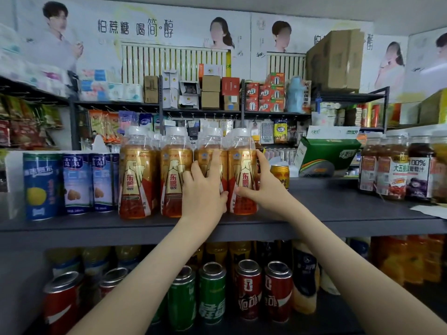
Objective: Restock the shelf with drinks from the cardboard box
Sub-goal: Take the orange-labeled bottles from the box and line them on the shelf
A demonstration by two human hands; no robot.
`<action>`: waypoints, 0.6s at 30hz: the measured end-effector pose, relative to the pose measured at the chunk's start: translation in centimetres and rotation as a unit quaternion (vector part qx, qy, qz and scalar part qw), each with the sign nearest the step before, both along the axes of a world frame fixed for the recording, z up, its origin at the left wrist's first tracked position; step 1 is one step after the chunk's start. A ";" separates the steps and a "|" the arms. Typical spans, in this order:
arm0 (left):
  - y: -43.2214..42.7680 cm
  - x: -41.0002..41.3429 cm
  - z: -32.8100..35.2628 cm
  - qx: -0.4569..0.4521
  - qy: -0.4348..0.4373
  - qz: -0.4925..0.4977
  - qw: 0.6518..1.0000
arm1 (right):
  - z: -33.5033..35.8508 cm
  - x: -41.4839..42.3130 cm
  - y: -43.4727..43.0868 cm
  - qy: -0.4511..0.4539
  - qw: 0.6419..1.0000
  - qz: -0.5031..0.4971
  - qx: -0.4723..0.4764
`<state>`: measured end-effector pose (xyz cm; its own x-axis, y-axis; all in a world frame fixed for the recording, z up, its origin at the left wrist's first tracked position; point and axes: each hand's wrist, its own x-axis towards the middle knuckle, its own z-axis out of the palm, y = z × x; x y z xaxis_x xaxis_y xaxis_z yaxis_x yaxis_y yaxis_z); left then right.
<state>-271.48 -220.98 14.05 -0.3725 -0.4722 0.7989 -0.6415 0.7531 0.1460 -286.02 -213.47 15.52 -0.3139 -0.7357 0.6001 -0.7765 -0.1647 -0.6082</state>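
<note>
Head view: four gold bottles (pixel 177 175) stand in a row near the shelf (pixel 338 209) front edge. The left hand (pixel 203 192) wraps the third bottle (pixel 206 153), and the right hand (pixel 263 189) curls its fingers (pixel 262 160) round the end bottle (pixel 242 165). Bare shelf runs rightward; a gold can (pixel 279 175) stands just behind the right hand, and blue cans (pixel 77 182) crowd the left.

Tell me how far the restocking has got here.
Done: two gold-label bottles stand beside the blue cans. In hand: the left hand grips a third bottle, the right hand a fourth bottle. Left: bare shelf to their right; what remains in the box cannot be seen.
</note>
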 end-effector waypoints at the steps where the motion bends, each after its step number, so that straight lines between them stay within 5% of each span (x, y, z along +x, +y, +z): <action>1: 0.1 0.0 0.0 0.005 0.002 -0.001 1.000 | 0.0 0.2 0.0 0.001 1.000 -0.006 0.003; 10: 1.7 2.0 -2.6 0.009 0.031 -0.058 0.998 | -3.3 4.9 3.8 0.167 0.978 -0.122 -0.038; 18: 6.4 8.9 -10.6 -0.043 0.085 -0.099 0.991 | -11.2 11.4 7.3 0.224 0.969 -0.061 -0.088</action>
